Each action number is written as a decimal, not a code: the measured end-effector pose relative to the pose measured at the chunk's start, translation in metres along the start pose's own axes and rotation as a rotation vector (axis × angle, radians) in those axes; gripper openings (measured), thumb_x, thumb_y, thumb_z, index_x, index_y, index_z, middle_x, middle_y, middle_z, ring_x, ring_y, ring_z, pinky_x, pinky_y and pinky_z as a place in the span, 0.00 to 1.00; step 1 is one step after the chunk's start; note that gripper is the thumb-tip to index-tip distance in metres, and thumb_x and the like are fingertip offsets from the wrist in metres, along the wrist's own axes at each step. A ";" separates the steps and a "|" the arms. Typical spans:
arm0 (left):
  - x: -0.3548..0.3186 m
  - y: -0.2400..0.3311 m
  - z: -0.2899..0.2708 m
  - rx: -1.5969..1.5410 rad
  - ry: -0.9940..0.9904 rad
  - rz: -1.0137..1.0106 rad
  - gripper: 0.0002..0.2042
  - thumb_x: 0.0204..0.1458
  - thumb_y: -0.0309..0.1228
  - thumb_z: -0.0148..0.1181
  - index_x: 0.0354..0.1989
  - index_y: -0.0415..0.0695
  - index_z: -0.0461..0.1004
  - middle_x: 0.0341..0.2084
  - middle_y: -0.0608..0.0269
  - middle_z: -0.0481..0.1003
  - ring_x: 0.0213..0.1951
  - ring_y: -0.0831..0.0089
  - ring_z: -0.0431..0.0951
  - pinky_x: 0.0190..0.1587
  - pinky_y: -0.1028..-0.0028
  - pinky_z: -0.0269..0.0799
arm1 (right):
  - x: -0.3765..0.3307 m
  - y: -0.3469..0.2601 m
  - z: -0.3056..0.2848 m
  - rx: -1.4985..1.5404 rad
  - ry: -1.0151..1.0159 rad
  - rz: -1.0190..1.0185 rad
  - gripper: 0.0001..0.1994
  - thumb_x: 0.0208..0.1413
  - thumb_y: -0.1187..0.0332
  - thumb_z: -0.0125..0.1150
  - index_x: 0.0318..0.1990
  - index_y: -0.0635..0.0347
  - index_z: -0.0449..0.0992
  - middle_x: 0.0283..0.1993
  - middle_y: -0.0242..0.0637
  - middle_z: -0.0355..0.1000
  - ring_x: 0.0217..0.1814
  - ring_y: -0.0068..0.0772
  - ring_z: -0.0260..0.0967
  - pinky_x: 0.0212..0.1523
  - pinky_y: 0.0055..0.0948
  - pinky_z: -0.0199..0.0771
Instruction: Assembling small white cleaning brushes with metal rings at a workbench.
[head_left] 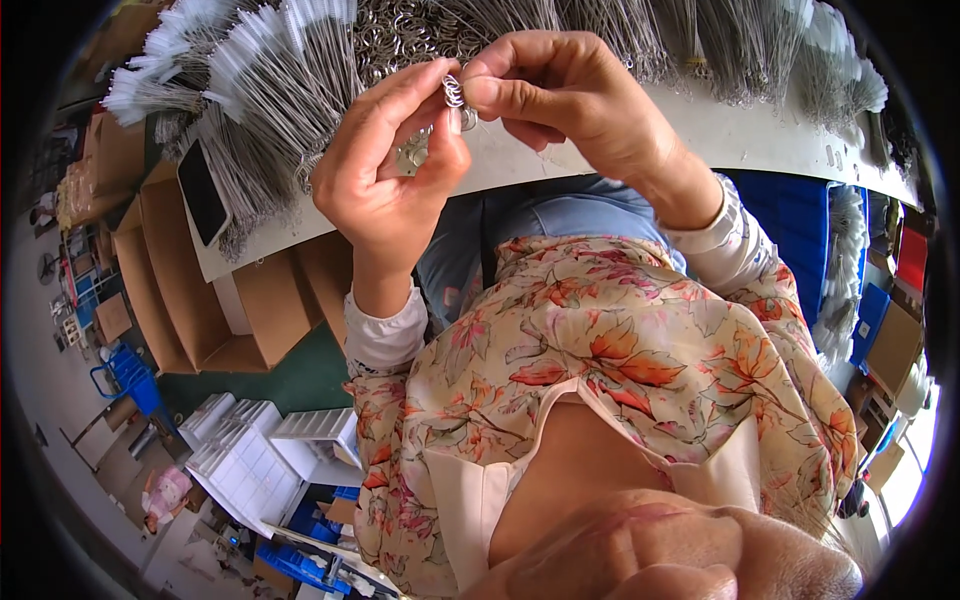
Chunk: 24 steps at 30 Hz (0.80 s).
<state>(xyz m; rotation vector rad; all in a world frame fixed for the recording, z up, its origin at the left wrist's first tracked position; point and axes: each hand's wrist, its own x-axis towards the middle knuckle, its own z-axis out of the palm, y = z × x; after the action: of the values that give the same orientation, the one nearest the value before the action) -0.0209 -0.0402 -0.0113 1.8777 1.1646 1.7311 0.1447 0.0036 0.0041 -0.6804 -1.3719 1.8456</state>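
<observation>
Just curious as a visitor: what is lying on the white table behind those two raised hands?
On the white table lie bundles of thin wire brushes and a heap of metal rings. The left hand and right hand cover whatever lies directly behind them.

This is a small factory or assembly workshop for thin wire brushes. A long white workbench (730,125) is heaped with bundles of white-tipped wire brushes (250,70) and a pile of small metal rings (400,35), with more brushes stacked at the right (838,270). Open cardboard cartons (190,290) stand under and beside the bench, blue plastic crates (780,215) sit below it, and stacks of white compartment trays (245,455) rest on the concrete floor (60,370).
</observation>
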 end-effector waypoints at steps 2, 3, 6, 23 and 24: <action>0.000 0.002 -0.006 -0.069 -0.037 -0.065 0.14 0.42 0.13 0.59 0.40 0.32 0.75 0.37 0.52 0.76 0.34 0.72 0.79 0.37 0.78 0.78 | 0.004 0.002 -0.006 -0.068 -0.042 -0.033 0.09 0.54 0.64 0.60 0.36 0.61 0.76 0.24 0.26 0.68 0.20 0.12 0.56 0.19 0.14 0.55; 0.000 0.003 -0.008 -0.139 -0.073 -0.127 0.14 0.42 0.13 0.58 0.40 0.32 0.75 0.37 0.52 0.76 0.34 0.72 0.79 0.38 0.78 0.77 | 0.005 0.002 -0.011 -0.157 -0.089 -0.026 0.09 0.54 0.64 0.60 0.36 0.61 0.76 0.24 0.27 0.68 0.19 0.11 0.57 0.18 0.13 0.54; -0.001 0.005 -0.013 -0.146 -0.123 -0.143 0.14 0.42 0.13 0.59 0.40 0.31 0.75 0.37 0.53 0.76 0.35 0.73 0.79 0.39 0.78 0.77 | 0.010 -0.013 -0.015 -0.185 -0.204 0.131 0.06 0.55 0.70 0.58 0.36 0.62 0.76 0.24 0.28 0.72 0.23 0.18 0.67 0.24 0.19 0.66; -0.009 0.008 -0.002 -0.042 -0.030 -0.119 0.14 0.42 0.11 0.58 0.40 0.30 0.73 0.39 0.51 0.74 0.38 0.69 0.78 0.41 0.76 0.78 | -0.003 0.012 0.001 0.139 -0.080 0.041 0.09 0.57 0.63 0.57 0.34 0.60 0.74 0.25 0.24 0.68 0.22 0.13 0.63 0.19 0.15 0.61; -0.008 0.007 -0.002 -0.044 -0.031 -0.120 0.14 0.42 0.11 0.58 0.40 0.30 0.73 0.39 0.51 0.74 0.38 0.69 0.78 0.41 0.76 0.78 | -0.003 0.012 0.002 0.080 -0.078 0.009 0.10 0.58 0.62 0.55 0.36 0.61 0.73 0.25 0.25 0.67 0.21 0.13 0.62 0.17 0.15 0.59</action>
<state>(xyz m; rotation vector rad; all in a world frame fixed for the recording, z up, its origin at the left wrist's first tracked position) -0.0198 -0.0514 -0.0115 1.7655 1.1913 1.6440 0.1424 -0.0017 -0.0069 -0.5800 -1.3378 1.9413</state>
